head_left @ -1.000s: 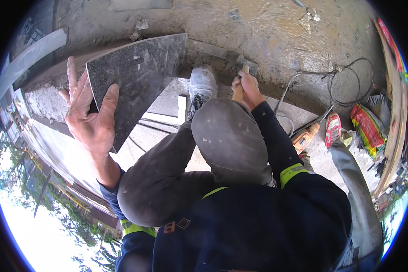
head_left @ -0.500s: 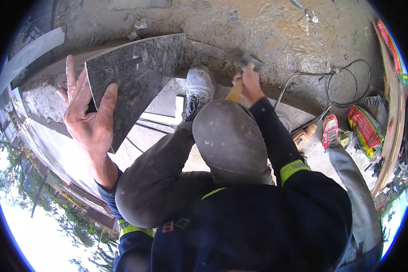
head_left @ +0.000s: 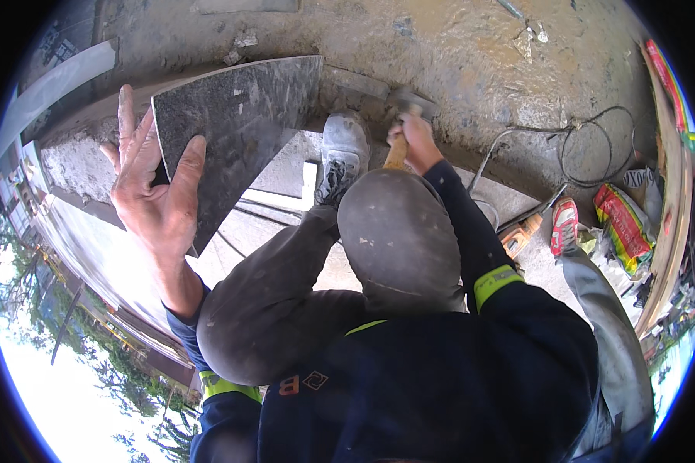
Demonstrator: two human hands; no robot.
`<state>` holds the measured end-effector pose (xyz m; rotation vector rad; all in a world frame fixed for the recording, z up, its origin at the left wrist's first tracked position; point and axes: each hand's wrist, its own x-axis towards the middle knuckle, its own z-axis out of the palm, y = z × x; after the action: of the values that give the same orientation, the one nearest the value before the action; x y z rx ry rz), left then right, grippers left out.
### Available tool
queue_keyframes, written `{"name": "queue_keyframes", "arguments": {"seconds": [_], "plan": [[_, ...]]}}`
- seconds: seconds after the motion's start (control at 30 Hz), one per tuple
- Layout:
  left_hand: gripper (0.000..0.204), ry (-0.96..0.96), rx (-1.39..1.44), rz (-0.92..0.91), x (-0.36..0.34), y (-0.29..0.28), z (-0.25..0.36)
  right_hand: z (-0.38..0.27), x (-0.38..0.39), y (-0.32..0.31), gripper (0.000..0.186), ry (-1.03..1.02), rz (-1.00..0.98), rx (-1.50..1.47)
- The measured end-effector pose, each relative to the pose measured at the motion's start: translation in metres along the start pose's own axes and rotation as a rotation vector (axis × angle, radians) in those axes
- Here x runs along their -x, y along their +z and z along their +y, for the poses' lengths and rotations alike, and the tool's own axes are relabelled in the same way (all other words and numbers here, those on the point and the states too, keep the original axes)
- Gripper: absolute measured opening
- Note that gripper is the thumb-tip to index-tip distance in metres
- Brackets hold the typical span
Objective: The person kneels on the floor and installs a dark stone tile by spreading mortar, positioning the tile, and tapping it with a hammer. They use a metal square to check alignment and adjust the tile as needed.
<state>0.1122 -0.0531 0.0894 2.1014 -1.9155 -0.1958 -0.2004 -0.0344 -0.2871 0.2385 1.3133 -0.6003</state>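
Observation:
My left hand [head_left: 158, 193] grips the near left edge of a dark grey stone-like slab [head_left: 243, 127]. The thumb lies on its face, while some fingers go behind the edge and others stretch up beside it. Tilted, the slab stands left of my dusty grey shoe [head_left: 343, 150]. Ahead of my knee [head_left: 398, 231], my right hand [head_left: 418, 145] is closed round the wooden handle of a tool [head_left: 396, 153]. Its flat grey metal head is at the wet ground's edge; blur hides its exact kind.
Wet, muddy mortar [head_left: 471, 62] spreads ahead. A black cable [head_left: 594, 181] coils at right, near an orange tool [head_left: 521, 235] and a red-yellow-green bag [head_left: 624, 224]. Another person's red shoe [head_left: 564, 228] stands close by. A wooden board [head_left: 676, 208] edges the right side.
The view has shifted slightly. My right hand and the tool have moved a little, and the tool's head shows more plainly. My left hand keeps its grip on the slab.

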Motion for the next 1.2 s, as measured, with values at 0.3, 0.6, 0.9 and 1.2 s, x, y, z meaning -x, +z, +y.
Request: {"name": "queue_keyframes", "arguments": {"seconds": [0.3,0.6,0.9,1.2], "plan": [[0.059,0.0,0.018,0.0,0.0,0.0,0.0,-0.016,0.015,-0.011,0.01,-0.002,0.031,-0.079],[0.052,-0.005,-0.03,-0.062,-0.005,-0.006,0.008,-0.012,-0.009,-0.013,0.013,0.032,-0.104,0.124],[0.072,0.093,0.307,-0.285,-0.006,-0.002,-0.024,-0.051,-0.027,-0.083,0.026,-0.12,-0.189,0.462],[0.105,0.127,-0.06,-0.287,-0.009,0.018,-0.051,-0.139,-0.02,-0.145,0.022,0.016,-0.043,0.654]]}}
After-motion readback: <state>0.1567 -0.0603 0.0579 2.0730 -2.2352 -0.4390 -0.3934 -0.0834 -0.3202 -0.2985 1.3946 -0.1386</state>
